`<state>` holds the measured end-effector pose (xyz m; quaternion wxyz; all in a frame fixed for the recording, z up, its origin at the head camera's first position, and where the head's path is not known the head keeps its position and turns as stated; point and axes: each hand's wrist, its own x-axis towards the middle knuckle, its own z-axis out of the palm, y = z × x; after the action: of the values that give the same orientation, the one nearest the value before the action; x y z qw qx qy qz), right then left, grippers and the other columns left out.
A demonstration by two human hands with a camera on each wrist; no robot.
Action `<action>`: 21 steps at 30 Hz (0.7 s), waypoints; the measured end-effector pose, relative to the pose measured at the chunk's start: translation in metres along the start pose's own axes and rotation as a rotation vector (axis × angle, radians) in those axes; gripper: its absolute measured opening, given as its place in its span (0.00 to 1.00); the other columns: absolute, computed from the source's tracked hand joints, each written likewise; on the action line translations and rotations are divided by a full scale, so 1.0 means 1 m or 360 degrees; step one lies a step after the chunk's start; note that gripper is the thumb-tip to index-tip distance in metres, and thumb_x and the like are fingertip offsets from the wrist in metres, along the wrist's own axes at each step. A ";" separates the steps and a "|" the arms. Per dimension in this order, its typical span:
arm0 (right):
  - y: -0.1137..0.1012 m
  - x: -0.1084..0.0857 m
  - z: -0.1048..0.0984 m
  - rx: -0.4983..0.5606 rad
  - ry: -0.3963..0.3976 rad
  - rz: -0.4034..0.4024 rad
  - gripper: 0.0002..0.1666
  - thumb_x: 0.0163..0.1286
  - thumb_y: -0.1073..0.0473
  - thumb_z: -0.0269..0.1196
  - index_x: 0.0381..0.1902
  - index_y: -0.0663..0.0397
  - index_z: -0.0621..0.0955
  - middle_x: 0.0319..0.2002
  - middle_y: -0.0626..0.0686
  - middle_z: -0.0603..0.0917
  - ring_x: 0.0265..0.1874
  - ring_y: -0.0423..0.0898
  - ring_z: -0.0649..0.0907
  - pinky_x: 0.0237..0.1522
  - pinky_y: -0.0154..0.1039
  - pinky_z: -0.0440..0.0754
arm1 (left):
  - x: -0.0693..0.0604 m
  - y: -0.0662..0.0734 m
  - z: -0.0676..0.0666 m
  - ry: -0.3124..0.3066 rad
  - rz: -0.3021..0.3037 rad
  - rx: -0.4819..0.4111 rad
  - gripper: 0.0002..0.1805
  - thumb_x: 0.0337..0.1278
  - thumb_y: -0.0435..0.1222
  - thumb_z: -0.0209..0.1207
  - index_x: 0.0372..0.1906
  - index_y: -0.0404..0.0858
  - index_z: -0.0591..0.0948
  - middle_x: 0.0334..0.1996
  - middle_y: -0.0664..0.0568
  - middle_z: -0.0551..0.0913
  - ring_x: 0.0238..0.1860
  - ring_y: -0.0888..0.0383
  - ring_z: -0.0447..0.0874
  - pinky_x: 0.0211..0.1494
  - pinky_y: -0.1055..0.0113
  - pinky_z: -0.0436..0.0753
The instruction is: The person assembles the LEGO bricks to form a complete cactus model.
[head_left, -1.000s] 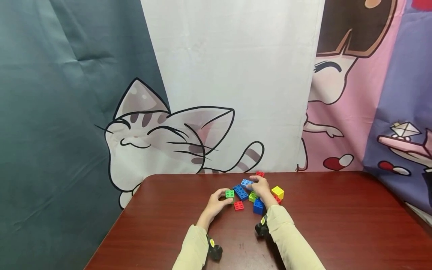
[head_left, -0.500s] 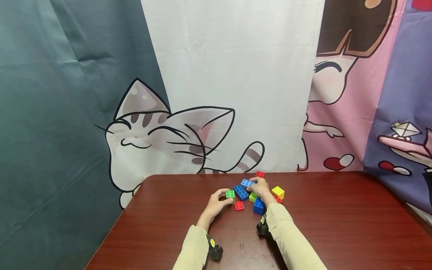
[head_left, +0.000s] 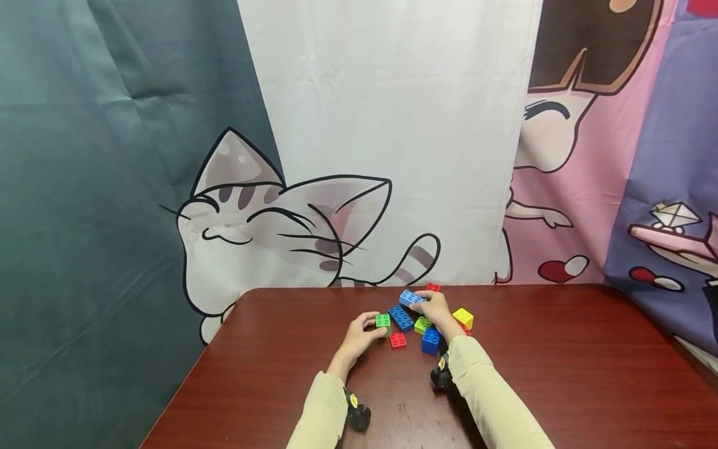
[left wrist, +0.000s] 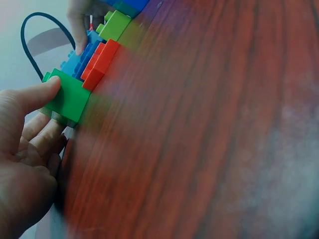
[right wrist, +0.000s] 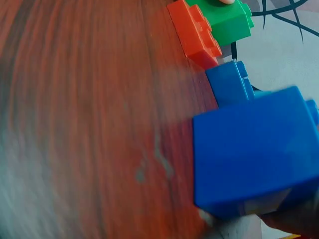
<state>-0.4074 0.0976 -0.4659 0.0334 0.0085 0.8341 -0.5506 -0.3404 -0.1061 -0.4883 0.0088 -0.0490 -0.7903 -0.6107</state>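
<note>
My left hand (head_left: 357, 337) holds a green toy building brick (head_left: 383, 323), thumb on the near side and fingers behind it. In the left wrist view the thumb presses the green brick's (left wrist: 70, 97) side. Farther right, my right hand (head_left: 437, 308) pinches a light blue brick (head_left: 409, 297) at its right end. A long dark blue brick (head_left: 401, 318) lies between the hands, with a small red brick (head_left: 397, 340) in front of it. A lime brick (head_left: 422, 325) and a taller blue block (head_left: 430, 342) are near the right wrist. That block hides most of the right hand in the right wrist view.
Right of my right hand, a yellow brick (head_left: 462, 318) sits by a partly hidden red one (head_left: 467, 330). Another red brick (head_left: 433, 287) lies at the far edge of the brown table (head_left: 269, 349). A printed cloth backdrop (head_left: 449, 137) hangs behind.
The light blue brick in my right hand has shifted slightly away from me, parting from the dark blue brick. The left hand keeps its hold on the green brick and stays nearly still.
</note>
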 end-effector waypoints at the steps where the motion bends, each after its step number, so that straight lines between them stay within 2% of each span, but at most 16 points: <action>1: 0.000 0.000 -0.002 0.0017 -0.0009 -0.0011 0.26 0.64 0.63 0.65 0.60 0.64 0.77 0.60 0.68 0.75 0.51 0.56 0.76 0.53 0.47 0.78 | 0.000 0.000 0.000 -0.0001 0.0009 -0.0003 0.28 0.58 0.33 0.64 0.62 0.30 0.73 0.55 0.35 0.81 0.57 0.47 0.77 0.57 0.60 0.77; 4: -0.004 0.001 -0.007 0.0054 -0.0035 -0.0051 0.27 0.64 0.61 0.65 0.61 0.63 0.77 0.59 0.67 0.76 0.48 0.54 0.78 0.50 0.45 0.79 | 0.000 -0.001 -0.001 0.0011 0.0023 -0.0009 0.26 0.58 0.33 0.64 0.62 0.32 0.74 0.55 0.37 0.82 0.55 0.49 0.77 0.55 0.64 0.76; 6: -0.007 0.000 -0.011 0.0096 -0.0065 -0.0058 0.28 0.65 0.60 0.65 0.62 0.62 0.76 0.60 0.66 0.76 0.47 0.53 0.78 0.52 0.46 0.79 | -0.002 -0.001 -0.002 0.0041 0.0026 -0.0017 0.25 0.57 0.33 0.65 0.60 0.33 0.75 0.53 0.37 0.83 0.54 0.50 0.77 0.54 0.65 0.76; 10: -0.014 -0.006 -0.019 0.0160 -0.0140 -0.0082 0.29 0.67 0.58 0.64 0.64 0.62 0.74 0.61 0.67 0.74 0.51 0.55 0.77 0.60 0.53 0.77 | -0.006 -0.003 -0.003 0.0140 0.0050 -0.0071 0.23 0.54 0.32 0.66 0.57 0.33 0.78 0.51 0.37 0.84 0.52 0.50 0.78 0.55 0.63 0.77; 14: -0.020 -0.011 -0.030 0.0146 -0.0163 -0.0144 0.29 0.68 0.58 0.64 0.64 0.65 0.72 0.61 0.68 0.74 0.53 0.56 0.77 0.62 0.54 0.76 | -0.010 -0.002 -0.006 0.0233 0.0091 -0.0136 0.23 0.53 0.30 0.67 0.56 0.31 0.78 0.51 0.36 0.83 0.52 0.50 0.80 0.60 0.58 0.77; 17: -0.023 -0.015 -0.037 0.0163 -0.0189 -0.0150 0.31 0.69 0.57 0.63 0.65 0.65 0.71 0.61 0.68 0.73 0.55 0.58 0.78 0.63 0.53 0.76 | -0.013 -0.002 -0.008 0.0262 0.0053 -0.0229 0.24 0.53 0.29 0.66 0.57 0.29 0.77 0.52 0.35 0.82 0.49 0.56 0.80 0.57 0.64 0.78; 21: -0.029 -0.023 -0.044 0.0232 -0.0280 -0.0143 0.33 0.70 0.55 0.62 0.68 0.64 0.68 0.63 0.68 0.72 0.60 0.62 0.78 0.65 0.53 0.74 | -0.019 -0.004 -0.011 0.0237 -0.0084 -0.0395 0.26 0.55 0.29 0.64 0.60 0.29 0.74 0.55 0.36 0.80 0.44 0.65 0.79 0.48 0.75 0.77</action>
<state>-0.3881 0.1272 -0.4210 0.0811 -0.0747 0.7853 -0.6093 -0.3227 -0.1186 -0.4913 0.0452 0.0167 -0.7069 -0.7056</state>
